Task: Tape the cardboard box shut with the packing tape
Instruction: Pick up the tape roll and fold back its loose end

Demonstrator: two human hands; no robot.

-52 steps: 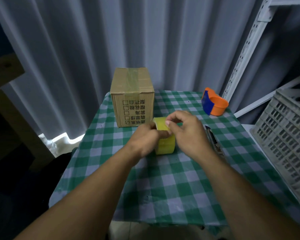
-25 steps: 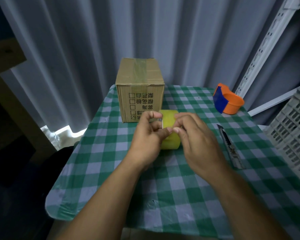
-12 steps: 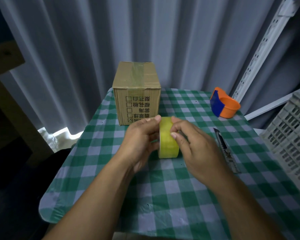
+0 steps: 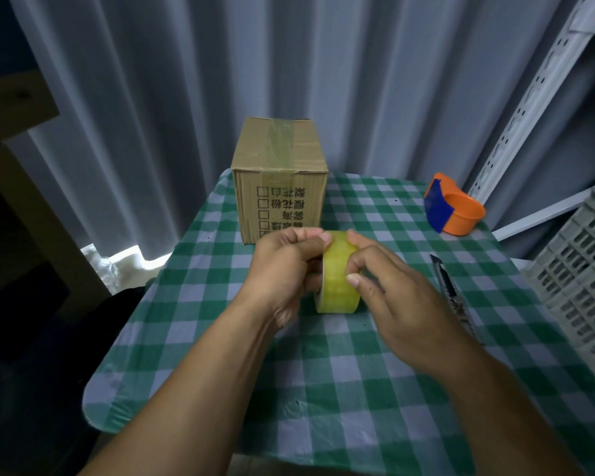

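Gripping the yellow packing tape roll point(image 4: 337, 280) upright above the checked desk point(image 4: 323, 389), my left hand point(image 4: 285, 269) curls closed on its side while my right hand point(image 4: 392, 286) pinches its face. The cardboard box point(image 4: 279, 180), already tape-striped, stands just behind.

A makeshift packing corner in a storeroom, by the look: a small table under a green checked cloth point(image 4: 323, 389), grey curtains point(image 4: 186, 97) behind, a slotted metal shelving upright point(image 4: 516, 121), and a grey plastic crate point(image 4: 577, 280) alongside.
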